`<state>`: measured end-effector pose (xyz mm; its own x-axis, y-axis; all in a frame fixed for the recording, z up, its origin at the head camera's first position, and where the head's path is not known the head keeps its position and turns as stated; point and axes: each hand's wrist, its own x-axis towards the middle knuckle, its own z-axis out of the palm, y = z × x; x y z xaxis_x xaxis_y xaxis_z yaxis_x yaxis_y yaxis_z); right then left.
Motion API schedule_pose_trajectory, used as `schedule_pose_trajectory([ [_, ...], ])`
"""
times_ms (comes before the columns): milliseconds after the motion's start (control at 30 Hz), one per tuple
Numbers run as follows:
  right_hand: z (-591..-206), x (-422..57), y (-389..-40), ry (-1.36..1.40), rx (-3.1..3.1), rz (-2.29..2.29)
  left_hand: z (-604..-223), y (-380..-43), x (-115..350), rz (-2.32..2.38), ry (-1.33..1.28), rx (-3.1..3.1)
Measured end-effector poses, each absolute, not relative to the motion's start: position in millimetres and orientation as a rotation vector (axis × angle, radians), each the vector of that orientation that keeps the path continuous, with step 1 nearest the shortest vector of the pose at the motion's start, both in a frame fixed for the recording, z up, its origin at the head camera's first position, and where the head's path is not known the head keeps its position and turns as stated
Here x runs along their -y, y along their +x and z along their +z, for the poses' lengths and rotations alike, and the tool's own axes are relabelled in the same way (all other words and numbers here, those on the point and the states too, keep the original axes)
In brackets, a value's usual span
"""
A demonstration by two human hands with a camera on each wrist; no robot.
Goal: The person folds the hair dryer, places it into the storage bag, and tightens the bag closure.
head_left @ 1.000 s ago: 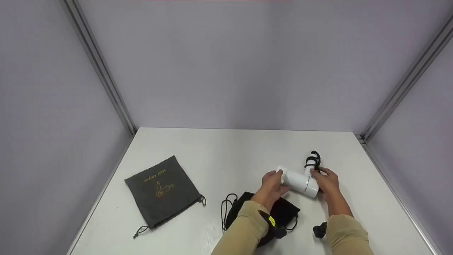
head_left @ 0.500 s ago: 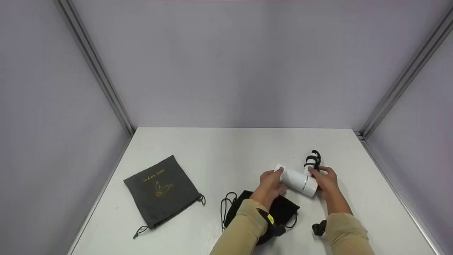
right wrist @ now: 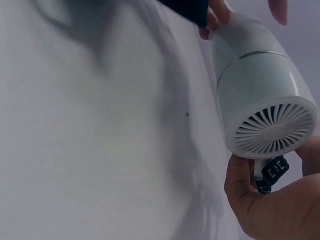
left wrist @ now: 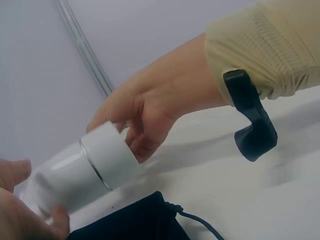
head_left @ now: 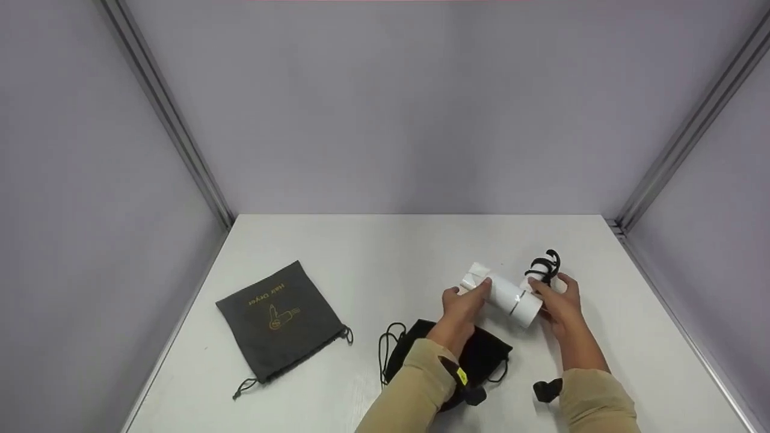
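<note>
A white hair dryer (head_left: 506, 296) with a silver ring is held slightly above the table between both hands. My right hand (head_left: 560, 304) grips its handle, close to where a black cord (head_left: 546, 264) is wound round it. My left hand (head_left: 462, 313) holds the nozzle end, with the thumb above and fingers at the lower side. The round vented grille (right wrist: 274, 131) faces the right wrist camera. Below my left forearm lies a black drawstring pouch (head_left: 486, 355), partly covered by the sleeve.
A dark grey drawstring bag (head_left: 283, 319) printed "Hair Dryer" lies flat on the left of the white table (head_left: 373, 258). Panel walls (head_left: 385, 108) enclose the table at the back and both sides. A black wrist-mounted piece (head_left: 547, 391) sticks out beside my right sleeve.
Both hands have raised the hair dryer a little and moved it away from me, with its handle swinging slightly right. The left thumb has slid along the barrel. Both bags stay put.
</note>
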<state>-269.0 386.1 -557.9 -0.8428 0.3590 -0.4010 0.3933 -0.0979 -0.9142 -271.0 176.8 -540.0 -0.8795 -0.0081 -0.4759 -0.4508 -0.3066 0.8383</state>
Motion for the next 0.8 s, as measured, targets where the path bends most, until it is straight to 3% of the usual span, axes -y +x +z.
schedule_pose_trajectory([
  [800,-532.0,-321.1,-235.7,0.690,-1.828,-2.548,-524.7,-218.5,-160.1,2.542,-0.046,-1.541],
])
